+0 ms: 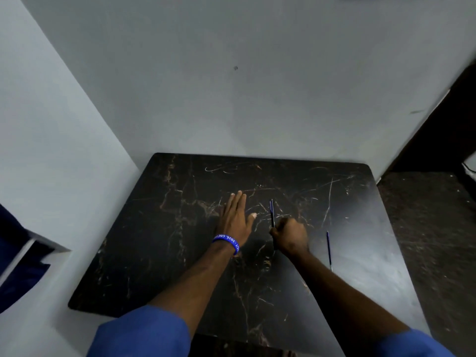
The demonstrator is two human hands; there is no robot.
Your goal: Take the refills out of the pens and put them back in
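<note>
Apparently the right hand (289,234) is closing around a pen (272,213) on the dark table (167,253), while the left hand (235,215) is lying flat, holding nothing. A thin refill (329,249) is lying apart, right of the hands, so reinserting is probably still waiting.

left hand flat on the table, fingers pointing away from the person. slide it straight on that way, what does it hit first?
Nothing, it seems. Ahead of the left hand lies bare dark tabletop up to its far edge, then the grey wall. The pen in the right hand sits off to the side.
</note>
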